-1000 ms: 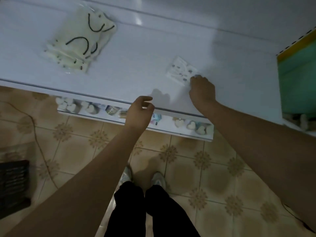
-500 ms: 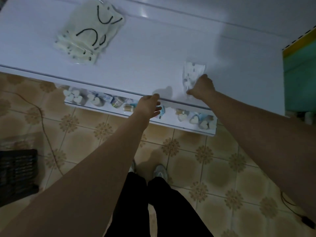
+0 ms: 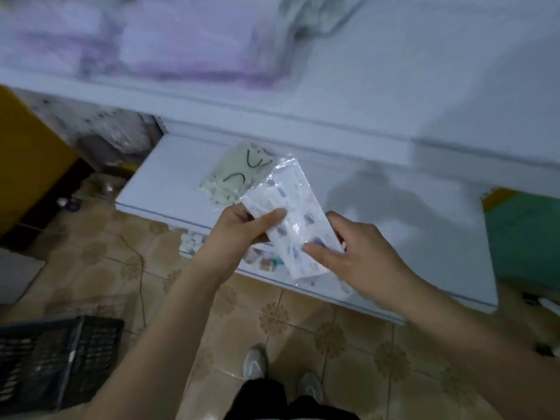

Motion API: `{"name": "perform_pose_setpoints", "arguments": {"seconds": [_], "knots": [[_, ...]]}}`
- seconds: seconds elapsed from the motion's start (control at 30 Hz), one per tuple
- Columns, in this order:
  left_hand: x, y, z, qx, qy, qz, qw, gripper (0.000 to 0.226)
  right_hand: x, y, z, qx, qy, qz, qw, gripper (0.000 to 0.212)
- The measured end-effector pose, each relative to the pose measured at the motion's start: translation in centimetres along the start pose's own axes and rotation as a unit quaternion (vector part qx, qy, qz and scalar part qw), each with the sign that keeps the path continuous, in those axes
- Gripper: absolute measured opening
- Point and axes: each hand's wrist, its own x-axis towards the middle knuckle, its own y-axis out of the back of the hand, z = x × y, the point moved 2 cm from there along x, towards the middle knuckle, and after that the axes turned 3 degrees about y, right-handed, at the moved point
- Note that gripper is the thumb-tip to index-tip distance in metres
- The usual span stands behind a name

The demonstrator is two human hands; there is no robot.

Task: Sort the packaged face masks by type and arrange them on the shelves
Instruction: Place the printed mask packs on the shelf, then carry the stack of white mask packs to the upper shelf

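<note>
I log the upper shelf (image 3: 363, 95) as motion-blurred: purple-tinted packs (image 3: 181, 47) at its left end are smeared, count and print unreadable. The clear mask packet (image 3: 291, 216) hides part of the pale packet (image 3: 233, 174) on the lower shelf (image 3: 169, 165), and its own printing is illegible. The dark crate (image 3: 57, 359) is cut off by the left edge; small items (image 3: 191, 241) under the lower shelf's front edge I cannot identify.

mask packet (image 3: 292, 219) now off shelf (image 3: 394, 213)
</note>
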Motion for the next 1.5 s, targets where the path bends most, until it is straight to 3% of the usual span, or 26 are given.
{"name": "perform_pose_setpoints", "arguments": {"seconds": [0.13, 0.2, 0.27, 0.3, 0.37, 0.4, 0.5, 0.57, 0.6, 0.67, 0.73, 0.8, 0.83, 0.9, 0.93, 0.97, 1.03, 1.07, 1.13, 1.2, 1.3, 1.37, 1.43, 1.5], "knots": [[-4.6, 1.0, 12.9, 0.083, -0.116, -0.019, 0.990, 0.021, -0.1, 7.1, -9.6, 0.065, 0.117, 0.107, 0.985, 0.019], [-4.7, 1.3, 18.8, 0.095, -0.186, 0.004, 0.978, 0.016, 2.6, 10.7, -13.2, 0.125, 0.128, 0.112, 0.977, 0.026], [-3.2, 2.4, 22.9, 0.107, -0.266, 0.075, 0.955, 0.013, 6.9, 14.2, -15.8, 0.140, 0.133, 0.152, 0.969, 0.038], [-1.9, 3.5, 24.0, 0.147, -0.298, 0.144, 0.932, 0.017, 9.4, 15.9, -16.5, 0.143, 0.131, 0.183, 0.964, 0.039], [0.6, 5.7, 24.6, 0.307, -0.337, 0.274, 0.847, 0.029, 15.0, 18.7, -17.3, 0.144, 0.109, 0.231, 0.956, 0.036], [1.8, 6.4, 24.3, 0.388, -0.344, 0.284, 0.807, 0.038, 17.9, 19.8, -17.3, 0.141, 0.093, 0.242, 0.955, 0.033], [5.1, 6.7, 22.6, 0.564, -0.280, 0.209, 0.748, 0.063, 25.4, 21.8, -16.1, 0.133, 0.011, 0.270, 0.954, 0.025], [6.5, 6.5, 21.8, 0.642, -0.250, 0.178, 0.703, 0.069, 27.9, 22.0, -15.3, 0.058, -0.044, 0.265, 0.962, 0.020], [6.8, 6.4, 22.0, 0.649, -0.254, 0.174, 0.696, 0.073, 28.6, 21.9, -15.0, 0.005, -0.066, 0.255, 0.965, 0.021], [7.0, 7.0, 23.0, 0.623, -0.276, 0.177, 0.710, 0.076, 28.7, 21.5, -15.2, -0.108, -0.101, 0.266, 0.953, 0.032], [6.5, 7.9, 23.6, 0.564, -0.329, 0.184, 0.735, 0.066, 27.3, 20.2, -16.8, -0.176, -0.065, 0.324, 0.927, 0.043], [4.5, 8.5, 22.8, 0.453, -0.404, 0.225, 0.762, 0.047, 24.8, 17.7, -19.9, -0.169, 0.063, 0.377, 0.909, 0.046], [3.0, 8.7, 21.9, 0.403, -0.444, 0.263, 0.756, 0.039, 23.3, 16.1, -21.4, -0.146, 0.139, 0.388, 0.899, 0.045], [0.5, 9.2, 18.6, 0.366, -0.496, 0.347, 0.707, 0.030, 19.6, 12.2, -24.1, -0.147, 0.277, 0.379, 0.871, 0.039], [-0.3, 9.6, 16.1, 0.374, -0.495, 0.362, 0.696, 0.028, 17.7, 9.9, -24.9, -0.169, 0.338, 0.363, 0.852, 0.036], [-0.7, 10.3, 13.1, 0.395, -0.467, 0.352, 0.708, 0.026, 16.1, 7.3, -25.1, -0.190, 0.397, 0.343, 0.830, 0.031], [-0.7, 11.9, 6.7, 0.432, -0.355, 0.291, 0.776, 0.027, 14.8, 2.0, -23.0, -0.229, 0.479, 0.294, 0.794, 0.024], [-0.8, 13.0, 2.7, 0.436, -0.276, 0.274, 0.811, 0.029, 15.1, -1.3, -20.8, -0.240, 0.490, 0.255, 0.798, 0.023], [-0.2, 14.7, -2.8, 0.412, -0.154, 0.280, 0.853, 0.030, 17.1, -6.0, -16.3, -0.259, 0.433, 0.168, 0.847, 0.024], [1.5, 16.6, -7.4, 0.329, -0.067, 0.293, 0.895, 0.031, 20.4, -10.5, -11.1, -0.264, 0.294, 0.058, 0.917, 0.031], [5.7, 19.4, -11.2, 0.209, 0.020, 0.285, 0.935, 0.033, 26.5, -15.1, -4.5, -0.249, 0.122, -0.041, 0.960, 0.044], [9.3, 21.2, -12.5, 0.194, 0.030, 0.279, 0.940, 0.033, 31.2, -17.7, -1.4, -0.215, 0.038, -0.054, 0.974, 0.053], [12.9, 22.9, -13.2, 0.189, 0.017, 0.286, 0.939, 0.035, 35.7, -19.5, 1.0, -0.140, -0.092, -0.005, 0.986, 0.076], [16.5, 24.7, -14.2, 0.207, -0.003, 0.302, 0.931, 0.039, 38.8, -21.4, 2.6, -0.007, -0.244, 0.049, 0.968, 0.093]]}}
